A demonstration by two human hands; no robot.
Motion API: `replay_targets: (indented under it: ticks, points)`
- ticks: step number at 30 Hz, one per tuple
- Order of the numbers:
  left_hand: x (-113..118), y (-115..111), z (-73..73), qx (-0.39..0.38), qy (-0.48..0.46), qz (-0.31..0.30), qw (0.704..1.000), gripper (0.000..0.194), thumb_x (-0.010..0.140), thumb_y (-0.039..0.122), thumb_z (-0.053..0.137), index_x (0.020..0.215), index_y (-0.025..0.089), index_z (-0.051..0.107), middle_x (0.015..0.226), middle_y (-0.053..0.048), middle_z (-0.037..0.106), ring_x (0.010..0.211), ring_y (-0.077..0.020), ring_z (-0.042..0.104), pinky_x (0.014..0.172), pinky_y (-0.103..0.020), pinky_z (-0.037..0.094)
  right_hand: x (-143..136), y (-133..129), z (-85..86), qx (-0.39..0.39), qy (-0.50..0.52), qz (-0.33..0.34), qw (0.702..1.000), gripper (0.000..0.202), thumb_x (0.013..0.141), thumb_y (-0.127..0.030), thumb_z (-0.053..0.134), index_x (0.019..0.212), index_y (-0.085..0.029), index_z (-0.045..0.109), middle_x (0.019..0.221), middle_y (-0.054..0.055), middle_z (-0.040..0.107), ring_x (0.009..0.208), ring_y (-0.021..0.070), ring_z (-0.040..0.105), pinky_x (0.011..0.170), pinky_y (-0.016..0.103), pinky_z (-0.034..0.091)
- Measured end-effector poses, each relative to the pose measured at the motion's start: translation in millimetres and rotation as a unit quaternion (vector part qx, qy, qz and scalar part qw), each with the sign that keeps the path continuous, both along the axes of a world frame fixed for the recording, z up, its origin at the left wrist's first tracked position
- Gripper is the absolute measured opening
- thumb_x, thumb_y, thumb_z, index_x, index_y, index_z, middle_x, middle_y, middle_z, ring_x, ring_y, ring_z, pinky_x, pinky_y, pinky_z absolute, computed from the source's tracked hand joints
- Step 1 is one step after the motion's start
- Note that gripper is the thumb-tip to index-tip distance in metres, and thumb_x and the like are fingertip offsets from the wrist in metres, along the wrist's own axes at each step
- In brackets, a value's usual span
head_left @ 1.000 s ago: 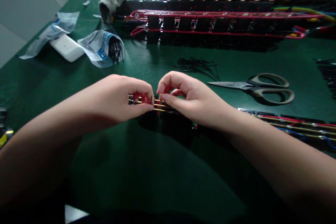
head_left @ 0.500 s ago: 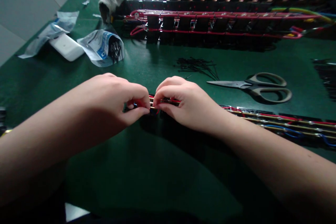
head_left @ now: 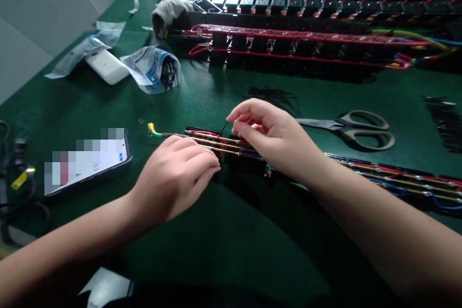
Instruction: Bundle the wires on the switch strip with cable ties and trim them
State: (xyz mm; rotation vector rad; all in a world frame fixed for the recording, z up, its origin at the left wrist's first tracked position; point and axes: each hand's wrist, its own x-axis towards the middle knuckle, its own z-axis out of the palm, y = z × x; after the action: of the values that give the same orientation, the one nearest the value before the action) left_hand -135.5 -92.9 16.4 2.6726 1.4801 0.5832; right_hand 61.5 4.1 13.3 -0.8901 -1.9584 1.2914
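Observation:
A long, narrow assembly (head_left: 397, 176) with brass-coloured rods and red and blue wires lies across the green table. My left hand (head_left: 180, 173) is at its left part, fingers pressed together at the near edge; what they pinch, if anything, is hidden. Over the rods, my right hand (head_left: 267, 127) has its fingers curled and slightly apart. A thin black cable tie (head_left: 224, 128) sticks up from the rods close to its fingertips; whether they touch it I cannot tell. A yellow-green sleeved wire end (head_left: 152, 130) extends left of the assembly.
Scissors (head_left: 346, 127) and loose black ties (head_left: 274, 94) lie beyond my right hand. At the left are a phone (head_left: 90, 163), a white box (head_left: 108, 66) and an open bag of ties (head_left: 147, 70). Wired black assemblies (head_left: 306, 41) fill the back; more ties (head_left: 445, 122) lie far right.
My hands have moved apart. My left hand turned palm-down and shifted lower; my right hand lifted and loosened its pinch. The phone and the black tie's upright end now show.

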Motion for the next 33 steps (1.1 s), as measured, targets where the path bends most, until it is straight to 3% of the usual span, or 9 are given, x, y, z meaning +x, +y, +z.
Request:
replay_targets:
  ticks: [4,9,12,17,20,22,25,29,33]
  points:
    - [0,-12,-16.5,0.09,-0.046,-0.007,0.995,0.014,0.087,0.008,0.065,0.097,0.017,0.066,0.099,-0.004,0.079,0.087,-0.0176,0.072,0.083,-0.036,0.054,6,6,9.8,0.022,-0.055,-0.001,0.998,0.014,0.091,-0.018,0.053,0.09,-0.015,0.067,0.086,0.003,0.068,0.08,0.0147,0.063,0.069,0.028,0.047]
    - [0,-11,-19.5,0.126,-0.088,-0.037,0.987,0.015,0.087,0.003,0.063,0.098,0.013,0.067,0.098,-0.009,0.079,0.089,-0.0156,0.075,0.083,-0.027,0.061,38,31,23.7,0.084,-0.183,-0.034,0.979,0.015,0.089,-0.019,0.054,0.089,-0.019,0.069,0.087,0.005,0.07,0.081,0.017,0.064,0.075,0.033,0.049]
    - [-2,-9,-20.4,0.138,-0.094,-0.052,0.985,0.015,0.09,0.004,0.059,0.099,0.013,0.067,0.099,-0.009,0.079,0.091,-0.0153,0.076,0.083,-0.025,0.063,77,48,33.4,0.117,-0.375,-0.102,0.914,0.015,0.087,-0.02,0.057,0.093,-0.024,0.071,0.086,0.006,0.071,0.074,0.0166,0.061,0.07,0.035,0.045]
    - [-12,-3,-21.6,0.104,-0.072,-0.091,0.988,0.014,0.094,0.01,0.055,0.098,0.014,0.068,0.1,-0.008,0.079,0.09,-0.0172,0.076,0.077,-0.028,0.064,146,68,42.4,0.022,-0.592,-0.115,0.798,0.021,0.086,-0.018,0.058,0.105,-0.016,0.068,0.111,0.017,0.071,0.083,0.021,0.063,0.074,0.039,0.047]
    - [-19,1,-18.5,0.075,-0.064,-0.107,0.989,0.014,0.095,0.01,0.054,0.098,0.015,0.067,0.102,-0.007,0.078,0.09,-0.0165,0.075,0.079,-0.029,0.063,175,75,35.6,0.022,-0.6,-0.129,0.789,0.026,0.085,-0.022,0.06,0.109,-0.014,0.067,0.12,0.021,0.068,0.1,0.0263,0.064,0.088,0.041,0.046]
    - [-22,2,-15.7,0.08,-0.063,-0.118,0.988,0.013,0.093,0.008,0.057,0.098,0.014,0.066,0.101,-0.008,0.078,0.091,-0.0168,0.075,0.082,-0.03,0.062,184,78,28.0,0.014,-0.586,-0.084,0.806,0.027,0.087,-0.028,0.058,0.108,-0.015,0.067,0.12,0.022,0.068,0.104,0.0263,0.063,0.091,0.04,0.045]
    - [-23,0,-13.6,0.097,-0.044,-0.121,0.987,0.011,0.092,0.008,0.059,0.098,0.014,0.066,0.101,-0.008,0.078,0.083,-0.016,0.074,0.074,-0.03,0.06,180,79,20.8,0.024,-0.592,-0.065,0.803,0.015,0.085,-0.024,0.057,0.096,-0.018,0.065,0.109,0.022,0.069,0.093,0.0263,0.064,0.085,0.041,0.047]
    - [-23,-3,-16.4,0.096,-0.015,-0.098,0.99,0.014,0.094,0.01,0.056,0.096,0.016,0.068,0.104,-0.006,0.078,0.068,-0.0136,0.069,0.059,-0.029,0.053,162,72,27.3,0.044,-0.608,-0.055,0.791,0.003,0.085,-0.025,0.057,0.083,-0.023,0.057,0.094,0.019,0.069,0.076,0.0242,0.061,0.072,0.041,0.047]
    - [-21,1,-17.1,0.101,-0.012,-0.095,0.99,0.018,0.094,0.009,0.054,0.09,0.016,0.07,0.1,-0.005,0.079,0.064,-0.013,0.069,0.056,-0.029,0.051,168,71,34.7,0.028,-0.596,-0.145,0.79,0.011,0.085,-0.022,0.063,0.094,-0.022,0.059,0.092,0.013,0.07,0.075,0.0199,0.062,0.073,0.04,0.046]
